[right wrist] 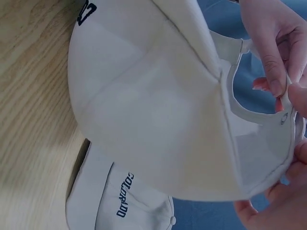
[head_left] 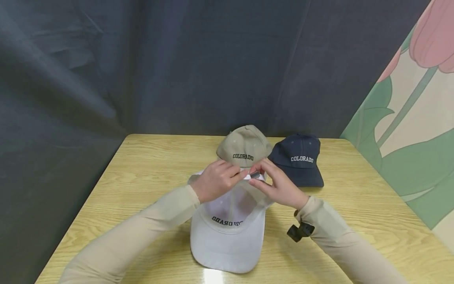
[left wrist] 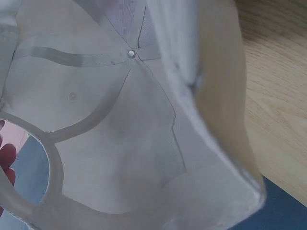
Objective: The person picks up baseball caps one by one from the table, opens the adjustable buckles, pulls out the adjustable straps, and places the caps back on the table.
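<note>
A white baseball cap is turned with its inside facing me and its brim toward me; the dark lettering on its front reads mirrored from inside. At its back edge, my left hand pinches the adjuster strap between thumb and forefinger. Right beside it, my right hand holds the strap end by a small metal buckle. The right wrist view shows the left hand coming in from above at the arched back opening. The cap's inner lining and seam tapes fill the left wrist view.
Behind the white cap, a beige cap lettered COLORADO stands on the wooden table. To its right sits a navy cap with the same word. A dark curtain hangs behind the table, and a tulip-painted wall is at right.
</note>
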A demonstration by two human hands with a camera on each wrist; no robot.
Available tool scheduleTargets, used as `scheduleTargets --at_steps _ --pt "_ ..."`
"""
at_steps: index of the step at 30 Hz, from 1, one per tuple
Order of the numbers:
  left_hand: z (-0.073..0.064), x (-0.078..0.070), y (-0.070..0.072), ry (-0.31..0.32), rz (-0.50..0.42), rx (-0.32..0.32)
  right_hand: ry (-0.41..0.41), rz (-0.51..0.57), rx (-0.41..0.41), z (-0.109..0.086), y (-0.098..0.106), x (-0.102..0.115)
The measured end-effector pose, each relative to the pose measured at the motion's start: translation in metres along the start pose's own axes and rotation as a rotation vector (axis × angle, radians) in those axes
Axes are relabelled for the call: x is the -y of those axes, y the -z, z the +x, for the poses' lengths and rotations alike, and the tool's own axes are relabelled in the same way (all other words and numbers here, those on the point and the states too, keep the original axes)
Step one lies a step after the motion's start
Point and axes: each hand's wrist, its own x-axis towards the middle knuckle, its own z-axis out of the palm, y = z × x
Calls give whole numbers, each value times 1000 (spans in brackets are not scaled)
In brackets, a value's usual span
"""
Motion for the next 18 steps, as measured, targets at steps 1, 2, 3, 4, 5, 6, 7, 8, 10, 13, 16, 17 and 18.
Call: scheduleTargets --at_steps 1,2,3,4,5,6,7,8,10,13,16,17,18 --pt "0 0 0 2 0 3 1 2 -1 -1 0 0" --pt "0 0 1 5 2 6 -1 4 -2 -1 0 -1" --pt "-1 -1 1 9 1 10 -2 7 -1 -1 0 -1" --pt "-2 -1 2 12 -1 15 -3 10 2 -2 0 -1" --pt "-2 -1 2 17 -5 18 -4 11 5 -3 0 -1" --pt "-2 -2 3 22 -10 21 -7 11 8 -3 1 -1" --pt "-3 -2 3 28 -15 23 -8 12 10 -3 1 -1" --pt "-3 -2 3 33 -19 25 -9 15 14 -3 1 -1" --pt "-3 -3 4 38 -22 26 -6 19 19 -4 1 0" --pt "-4 -3 5 38 -13 22 2 25 24 -3 1 0" --pt "-6 -2 5 29 -8 15 17 32 32 -3 0 0" --pt "-7 -2 6 24 -6 13 22 36 37 -3 -1 -1" --pt "-9 -2 6 19 -3 12 26 41 42 -3 -2 -1"
